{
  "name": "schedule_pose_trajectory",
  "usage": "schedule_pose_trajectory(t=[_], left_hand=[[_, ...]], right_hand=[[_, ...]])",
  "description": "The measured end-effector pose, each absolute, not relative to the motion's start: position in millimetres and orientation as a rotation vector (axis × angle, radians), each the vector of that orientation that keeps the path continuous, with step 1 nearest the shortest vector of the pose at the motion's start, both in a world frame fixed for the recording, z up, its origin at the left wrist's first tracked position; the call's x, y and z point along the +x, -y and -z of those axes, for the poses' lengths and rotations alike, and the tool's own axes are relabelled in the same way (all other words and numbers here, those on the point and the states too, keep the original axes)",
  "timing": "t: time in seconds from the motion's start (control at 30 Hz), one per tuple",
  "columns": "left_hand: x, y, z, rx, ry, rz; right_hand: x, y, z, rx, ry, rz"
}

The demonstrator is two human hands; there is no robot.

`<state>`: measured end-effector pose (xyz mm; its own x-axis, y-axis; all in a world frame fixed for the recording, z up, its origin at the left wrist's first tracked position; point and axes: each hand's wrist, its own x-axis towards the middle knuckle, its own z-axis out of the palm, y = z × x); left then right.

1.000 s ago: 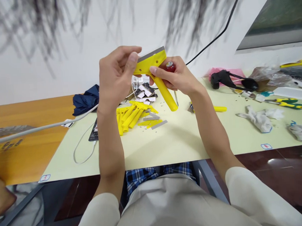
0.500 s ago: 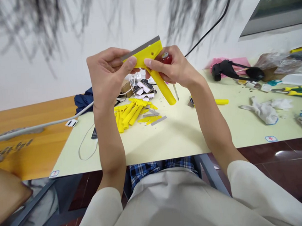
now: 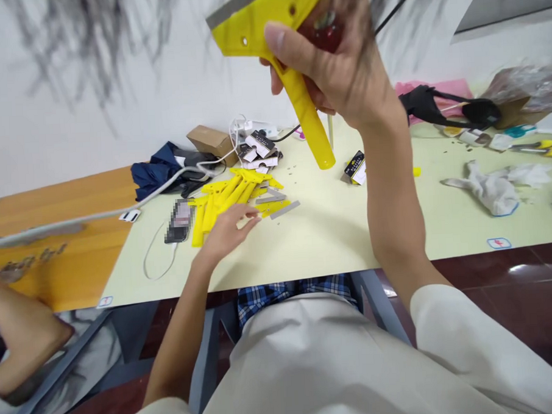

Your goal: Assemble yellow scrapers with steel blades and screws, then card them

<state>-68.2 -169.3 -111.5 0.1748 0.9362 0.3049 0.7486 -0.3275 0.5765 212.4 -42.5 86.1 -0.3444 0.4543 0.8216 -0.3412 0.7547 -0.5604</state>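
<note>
A pale shirt (image 3: 305, 358) and blue plaid shorts (image 3: 266, 299) are nearest, below the table edge. Raised close to the camera, the right hand (image 3: 343, 70) is clamped on a yellow scraper (image 3: 293, 87), its thumb pressed on the head and the handle slanting down; the scraper is up in the air, well clear of the table (image 3: 314, 254). A grey blade (image 3: 235, 7) lies along the head's upper edge, cut off by the top of the view. Tucked in the same grip is a red-handled screwdriver (image 3: 327, 34), its shaft pointing down.

Lower down, the left hand (image 3: 229, 230) is over the tabletop, fingers bent and thumb extended near some loose flat blades (image 3: 285, 210) and yellow plates (image 3: 276, 204); I cannot tell whether it pinches a small part. Just beyond it lies a heap of yellow scrapers (image 3: 232, 193), with a phone (image 3: 179, 220) beside it. To the right are a black-and-white box (image 3: 358, 167) and a crumpled white glove (image 3: 497, 191).

Farther back, black-and-white packets (image 3: 259, 148) sit near a cardboard box (image 3: 211, 141), before the white wall (image 3: 93, 111).
</note>
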Motion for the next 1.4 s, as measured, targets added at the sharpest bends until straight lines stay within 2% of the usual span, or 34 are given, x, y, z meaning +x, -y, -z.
schedule_pose_trajectory(t=[0.2,0.5,0.73,1.0,1.2,1.4], left_hand=[[-78.5,179.6,149.2,1.960,-1.793,-0.764],[-77.3,164.0,139.7,1.917,-1.745,-0.624],[-77.2,157.1,128.8,1.870,-1.760,-0.565],[-79.6,153.9,132.0,1.944,-1.784,-0.534],[-67.8,154.9,129.5,1.947,-1.750,-0.718],[-17.2,146.2,96.9,1.945,-1.475,-1.152]], right_hand=[[208.2,37.7,-79.2,0.037,1.612,-0.938],[209.5,37.4,-77.8,0.127,1.701,-0.869],[214.6,38.4,-78.7,-0.055,1.949,-0.600],[220.0,28.8,-77.2,-0.364,2.204,-0.661],[218.4,10.2,-65.4,-0.686,2.337,-0.535],[212.8,-14.0,-49.2,-0.725,2.343,-0.722]])
